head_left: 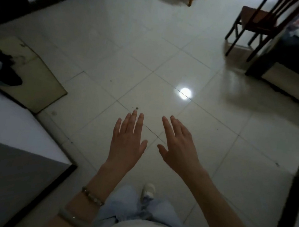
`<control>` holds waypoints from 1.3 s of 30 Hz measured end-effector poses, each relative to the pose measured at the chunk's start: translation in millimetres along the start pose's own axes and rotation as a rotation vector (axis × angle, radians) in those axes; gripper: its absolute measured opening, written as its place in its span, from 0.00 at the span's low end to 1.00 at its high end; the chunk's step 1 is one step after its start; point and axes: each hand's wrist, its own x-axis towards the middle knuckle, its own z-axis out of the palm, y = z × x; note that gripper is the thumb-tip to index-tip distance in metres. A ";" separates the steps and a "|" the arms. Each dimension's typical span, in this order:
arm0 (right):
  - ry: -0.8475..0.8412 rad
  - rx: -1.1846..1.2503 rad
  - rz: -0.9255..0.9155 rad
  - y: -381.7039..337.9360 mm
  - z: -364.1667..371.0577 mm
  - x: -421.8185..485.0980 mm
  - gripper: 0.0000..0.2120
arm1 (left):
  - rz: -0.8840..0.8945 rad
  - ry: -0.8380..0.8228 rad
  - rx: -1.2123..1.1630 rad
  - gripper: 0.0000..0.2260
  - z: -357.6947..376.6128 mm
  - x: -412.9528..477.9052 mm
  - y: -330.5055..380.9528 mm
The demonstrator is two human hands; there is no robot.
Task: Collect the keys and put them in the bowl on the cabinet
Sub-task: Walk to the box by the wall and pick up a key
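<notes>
Floor (197, 66): pale glossy tiles, one bright light reflection
Left hand (126, 144): spread flat, palm down, holding nothing
Right hand (178, 146): fingers splayed, empty
Keys, bowl: neither could be seen
Left wrist: beaded bracelet (92, 196)

floor (169, 59): pale grey tiles | jeans (127, 204): light blue | chair (256, 21): dark brown

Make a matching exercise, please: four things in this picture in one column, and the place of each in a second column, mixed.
Things:
1. left hand
2. dark wooden chair
3. light reflection
4. beaded bracelet

Places:
A. upper right of the room
B. on the left wrist
C. open, palm down, beside the right hand
D. on the floor tiles ahead of the hands

Pairs: 1-C, 2-A, 3-D, 4-B
</notes>
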 end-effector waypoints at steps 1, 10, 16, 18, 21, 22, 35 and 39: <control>-0.009 0.000 -0.027 4.4 -2.7 11.0 0.39 | -0.032 0.004 0.006 0.34 -0.2 7.8 -1.1; -0.084 -0.003 -0.197 9.3 0.9 119.6 0.39 | -0.248 0.013 -0.013 0.34 3.0 70.6 -37.2; -0.125 -0.019 -0.309 -17.6 10.7 213.6 0.40 | -0.384 0.044 -0.019 0.34 6.6 120.5 -96.2; -0.138 -0.023 -0.349 -32.1 12.0 247.1 0.40 | -0.418 0.056 -0.021 0.34 5.6 139.9 -120.3; -0.156 -0.022 -0.418 -54.1 9.7 296.7 0.39 | -0.461 0.081 -0.036 0.34 -2.9 169.2 -155.4; -0.158 -0.026 -0.439 -61.4 8.3 313.5 0.39 | -0.475 0.088 -0.040 0.34 -7.0 178.9 -167.1; -0.172 -0.011 -0.626 -137.3 7.0 498.7 0.39 | -0.594 0.164 0.006 0.32 -32.6 294.2 -285.1; -0.194 -0.024 -0.685 -156.8 15.4 569.1 0.39 | -0.668 0.163 0.014 0.32 -34.5 340.1 -326.8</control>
